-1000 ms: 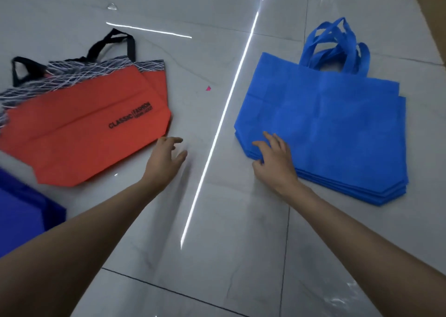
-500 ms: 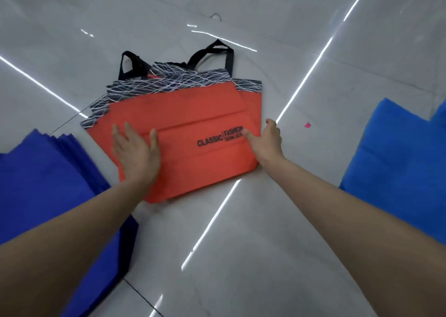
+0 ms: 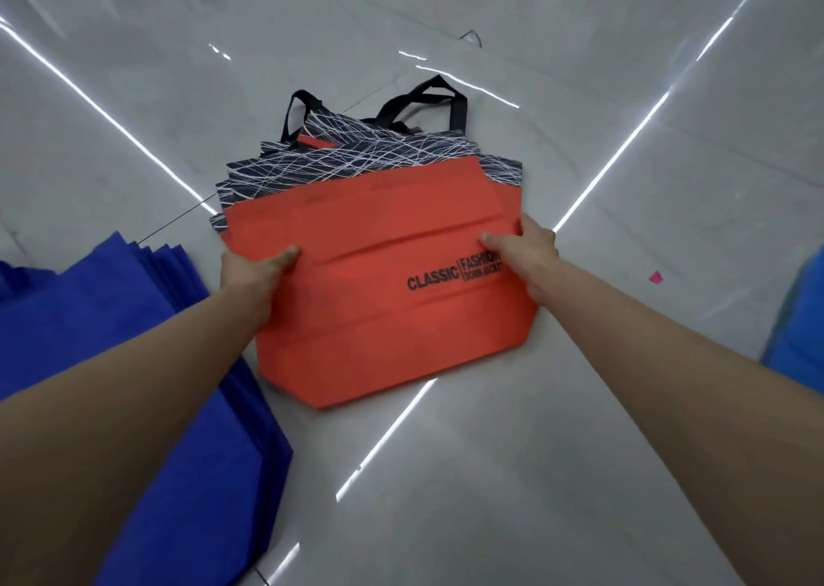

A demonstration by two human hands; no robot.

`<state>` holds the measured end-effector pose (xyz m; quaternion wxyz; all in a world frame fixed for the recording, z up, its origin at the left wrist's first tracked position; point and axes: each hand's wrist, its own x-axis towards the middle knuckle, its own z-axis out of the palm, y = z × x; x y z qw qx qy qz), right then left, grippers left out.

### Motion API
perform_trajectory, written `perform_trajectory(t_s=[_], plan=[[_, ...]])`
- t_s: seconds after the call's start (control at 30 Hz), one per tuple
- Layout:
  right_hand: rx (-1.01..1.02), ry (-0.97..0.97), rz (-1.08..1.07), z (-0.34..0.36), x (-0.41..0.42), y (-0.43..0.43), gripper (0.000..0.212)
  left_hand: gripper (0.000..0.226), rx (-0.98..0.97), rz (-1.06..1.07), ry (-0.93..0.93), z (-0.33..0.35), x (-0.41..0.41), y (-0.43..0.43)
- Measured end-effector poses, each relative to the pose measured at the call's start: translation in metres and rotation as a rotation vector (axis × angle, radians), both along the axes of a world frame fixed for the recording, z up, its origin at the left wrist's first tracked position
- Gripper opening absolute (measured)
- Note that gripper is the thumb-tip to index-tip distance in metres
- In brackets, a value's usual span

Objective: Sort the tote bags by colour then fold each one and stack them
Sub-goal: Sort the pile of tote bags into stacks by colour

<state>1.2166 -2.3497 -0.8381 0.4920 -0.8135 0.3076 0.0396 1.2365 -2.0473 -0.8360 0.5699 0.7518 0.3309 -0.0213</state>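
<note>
Though the orange pile (image 3: 379,318) lies apart from the blue piles (image 3: 111,318), nothing looks folded yet. The left hand (image 3: 254,273) and right hand (image 3: 521,251) grip its side edges.

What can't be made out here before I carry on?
Head view:
- orange bags: count hidden under the top one.
- left hand, right hand: fingers hidden by the bags' sides.
- light blue bags: cut off by right edge.
- dark blue bags: partly hidden by left arm and edge.
- print under FASHION: blurred.
</note>
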Motion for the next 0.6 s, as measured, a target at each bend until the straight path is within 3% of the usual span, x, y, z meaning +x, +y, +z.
perform_trajectory(t_s=[0.07,0.27,0.37,0.4,0.5,0.6], plan=[[0.042,0.010,-0.043,0.003,-0.004,0.002,0.080,0.077,-0.006,-0.034,-0.033,0.003,-0.003,0.001],[0.240,0.022,-0.116,0.013,-0.038,0.005,0.063,0.074,-0.153,-0.113,0.037,0.017,-0.033,0.009],[0.152,0.077,-0.097,-0.007,-0.059,-0.013,0.093,0.075,-0.177,-0.158,0.034,0.024,-0.055,0.008],[0.148,0.061,-0.102,-0.003,-0.071,-0.015,0.087,0.074,-0.182,-0.178,0.026,0.027,-0.063,0.007],[0.255,-0.050,-0.138,0.032,-0.115,-0.008,0.030,0.066,-0.190,-0.252,-0.015,0.038,-0.085,-0.006],[0.237,-0.185,-0.081,0.041,-0.148,-0.016,0.029,0.061,-0.193,-0.297,-0.056,0.044,-0.104,-0.021]])
